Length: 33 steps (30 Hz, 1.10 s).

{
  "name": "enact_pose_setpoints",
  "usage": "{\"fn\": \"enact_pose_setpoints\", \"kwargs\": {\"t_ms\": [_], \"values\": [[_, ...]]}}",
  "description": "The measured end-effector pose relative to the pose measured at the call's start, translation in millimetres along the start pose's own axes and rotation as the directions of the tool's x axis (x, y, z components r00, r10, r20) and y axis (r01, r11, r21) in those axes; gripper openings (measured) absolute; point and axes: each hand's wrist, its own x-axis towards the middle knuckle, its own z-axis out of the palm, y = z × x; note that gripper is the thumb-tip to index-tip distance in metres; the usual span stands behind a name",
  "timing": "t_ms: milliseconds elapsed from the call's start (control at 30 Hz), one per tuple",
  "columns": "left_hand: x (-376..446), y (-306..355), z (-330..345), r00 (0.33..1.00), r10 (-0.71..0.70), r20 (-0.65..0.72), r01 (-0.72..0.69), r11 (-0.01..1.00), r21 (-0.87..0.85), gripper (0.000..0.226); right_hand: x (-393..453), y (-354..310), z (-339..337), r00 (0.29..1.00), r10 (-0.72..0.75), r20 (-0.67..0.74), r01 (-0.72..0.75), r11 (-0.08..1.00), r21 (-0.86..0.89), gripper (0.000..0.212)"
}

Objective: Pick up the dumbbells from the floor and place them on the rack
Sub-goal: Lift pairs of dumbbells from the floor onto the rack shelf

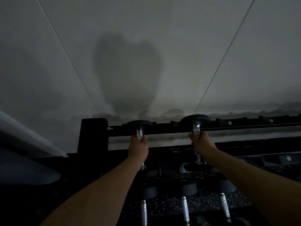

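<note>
Both hands, left hand (138,146) and right hand (201,144), wrapped tight on dumbbells (195,121) at rack (162,128) top rail, 12 o'clock; heavy, rigid, grip knurled handle mid-span.

Your two forearms come into the frame from the bottom edge, one from the lower left and one from the lower right, and both are bare along their whole visible length: no sleeves reach into view. Your left hand (138,148) and your right hand (202,145), near the middle of the frame, are bare as well, without gloves. Your wrists show no watch, band or strap. The light is dim, so finer marks on your hands cannot be made out.
</note>
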Motion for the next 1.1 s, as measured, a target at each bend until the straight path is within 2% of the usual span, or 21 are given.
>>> {"fn": "enact_pose_setpoints", "kwargs": {"t_ms": [167,233,267,333,367,467,567,733,833,933,1033,1100], "values": [[-0.4,-0.9,1.6,0.999,0.002,-0.040,-0.002,1.000,0.005,0.036,8.2,-8.6,9.2,0.999,-0.016,0.033,0.017,1.000,-0.021,0.027],[-0.6,-2.0,0.3,0.998,0.062,-0.026,-0.057,0.985,0.164,0.037,8.2,-4.8,15.5,0.999,-0.010,0.049,0.013,0.999,-0.048,0.028],[0.8,-3.2,-0.5,0.994,0.111,0.022,-0.112,0.939,0.326,0.037,8.0,-1.2,18.0,0.999,-0.006,0.044,0.009,0.997,-0.074,0.031],[2.4,-5.0,0.3,0.976,0.203,0.084,-0.216,0.818,0.534,0.044,8.5,5.4,19.0,1.000,-0.002,0.026,0.005,0.995,-0.103,0.033],[1.8,-5.1,0.0,0.973,0.216,0.078,-0.223,0.808,0.546,0.047,9.3,7.7,17.8,1.000,-0.004,0.024,0.006,0.995,-0.100,0.033],[-1.2,-2.3,0.1,0.974,0.212,0.073,-0.221,0.856,0.468,0.039,12.6,11.4,12.5,1.000,-0.003,0.011,0.004,0.996,-0.088,0.034],[-6.8,3.7,-1.3,0.998,0.045,-0.041,-0.039,0.989,0.139,0.037,14.5,12.5,10.9,1.000,-0.005,0.011,0.006,0.995,-0.102,0.036],[-8.6,6.2,1.1,0.999,-0.023,-0.038,0.022,1.000,-0.014,0.043,13.8,10.3,11.1,0.999,0.006,0.052,0.000,0.994,-0.110,0.041],[-9.7,5.3,2.9,0.997,-0.021,-0.074,0.022,1.000,0.013,0.046,10.1,8.7,6.6,0.997,0.025,0.077,-0.012,0.987,-0.161,0.050],[-19.8,8.3,5.9,0.982,0.036,-0.184,-0.014,0.993,0.116,0.058,2.9,8.2,-0.5,0.996,0.009,0.086,0.012,0.971,-0.238,0.059],[-42.0,15.1,12.0,0.928,0.199,-0.316,-0.115,0.957,0.266,0.064,-12.1,11.4,-8.1,0.992,-0.015,0.127,0.056,0.944,-0.326,0.065],[-60.7,19.1,22.2,0.890,0.323,-0.322,-0.222,0.924,0.311,0.064,-27.2,16.7,-17.4,0.994,-0.067,0.083,0.090,0.945,-0.314,0.069]]}}
